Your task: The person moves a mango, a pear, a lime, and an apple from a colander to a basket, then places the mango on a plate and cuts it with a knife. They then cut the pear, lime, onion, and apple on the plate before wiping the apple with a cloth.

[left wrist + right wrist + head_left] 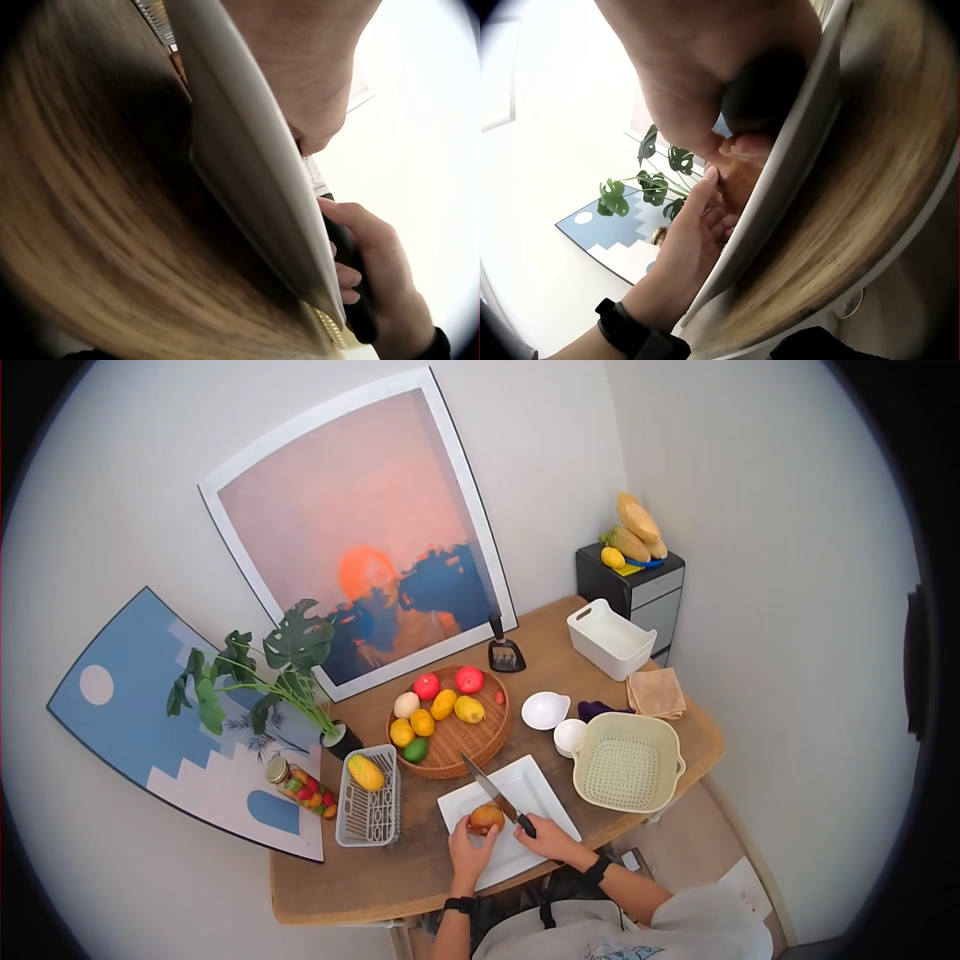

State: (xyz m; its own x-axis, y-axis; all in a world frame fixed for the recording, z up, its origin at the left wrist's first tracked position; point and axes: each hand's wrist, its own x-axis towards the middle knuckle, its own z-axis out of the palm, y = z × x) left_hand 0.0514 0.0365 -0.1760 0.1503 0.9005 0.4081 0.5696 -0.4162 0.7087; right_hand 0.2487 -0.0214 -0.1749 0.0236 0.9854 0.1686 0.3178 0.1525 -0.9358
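Observation:
On a white square plate (530, 780) sits a round orange-brown fruit (487, 818). My left hand (470, 855) holds it from the near left side, thumb and fingers around it. A kitchen knife (484, 781) is in my right hand (550, 838), which grips the black handle just right of the fruit. The blade points up and left across the plate, alongside the fruit. In the left wrist view the plate's rim hides the fruit, while the black handle (346, 259) shows in the right hand. The right wrist view has the left fingers against the fruit (742, 184).
Behind the plate is a round wicker tray (470, 755) of fruit. A grey basket (350, 830) with a yellow fruit stands left, near a jar (300, 785) and a plant (300, 640). To the right are small white bowls (545, 710), a cream basket (628, 765) and a white bin (610, 640).

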